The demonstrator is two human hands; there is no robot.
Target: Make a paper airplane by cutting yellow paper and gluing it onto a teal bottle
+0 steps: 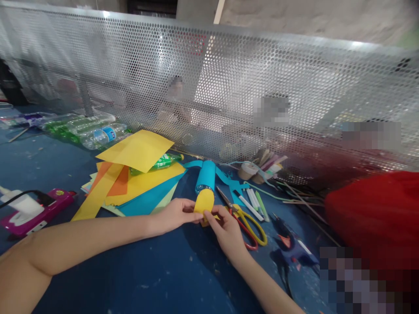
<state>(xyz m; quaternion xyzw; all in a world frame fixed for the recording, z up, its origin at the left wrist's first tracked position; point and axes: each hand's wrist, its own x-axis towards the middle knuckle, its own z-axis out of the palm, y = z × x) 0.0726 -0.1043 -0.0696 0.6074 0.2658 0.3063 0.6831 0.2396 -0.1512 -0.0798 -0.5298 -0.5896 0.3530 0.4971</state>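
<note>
Far L: magenta power strip (62,197) w/ a white plug (28,207) in it, prob. kept at the side so the cord stays off the work area. Behind it, clear & green plastic bottles (81,126) lie on their sides in a row, prob. so they don't tip; no liquid visible in them. Next, a stack of colored paper (147,192), loosely fanned; a yellow sheet (137,148) lies on top, partly over a green bottle (166,161) w/ yellow cap, also on its side, contents unclear. Centre: L hand (178,212) pinches the small yellow paper piece (204,200) btwn thumb & fingers at its near L edge; R hand (227,229) pinches near R edge, prob. to keep the curved piece in shape. Piece sits just in front of the blue cylinder (206,173), hiding part of its near end; can't tell what's inside. Just R: scissors (253,224), yellow & red handles, then markers (253,198), all w/in easy reach of R hand. Behind those, small cups (248,171) w/ sticks etc. by them; exact contents too blurry. Far R: glue gun (299,250) on the table, then red cloth (376,209).
</note>
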